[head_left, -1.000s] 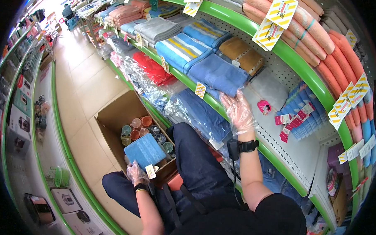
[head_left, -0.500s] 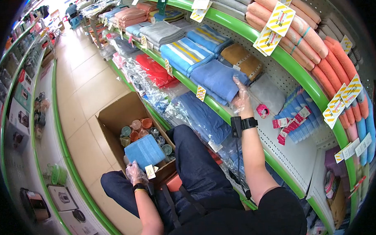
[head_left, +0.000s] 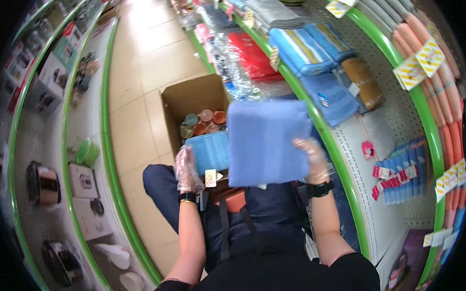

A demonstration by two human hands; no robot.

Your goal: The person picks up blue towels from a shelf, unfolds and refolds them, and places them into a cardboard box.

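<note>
My right hand (head_left: 314, 160), in a clear plastic glove, grips the right edge of a folded periwinkle-blue towel (head_left: 266, 142), slightly blurred and held up above my lap. My left hand (head_left: 188, 169), gloved too, is closed on the left edge of a lighter blue folded towel (head_left: 208, 151), its price tag (head_left: 210, 178) hanging at the bottom. The periwinkle towel hides this towel's right side. Behind them stands an open cardboard box (head_left: 190, 98) with several small coloured cups or jars (head_left: 199, 127) inside. On the shelf lies another blue towel (head_left: 326, 98).
Striped blue towels (head_left: 301, 48) and a brown towel (head_left: 363, 82) lie on the green-edged shelf at right. Socks or small packs with pink labels (head_left: 400, 170) sit nearer. Boxed appliances (head_left: 83, 181) fill the left shelves. A tiled aisle (head_left: 138, 72) runs between.
My right hand has lifted a periwinkle towel off the shelf and brought it left over my lap, exposing another blue towel beneath. My left hand keeps the lighter towel. The view has shifted.
</note>
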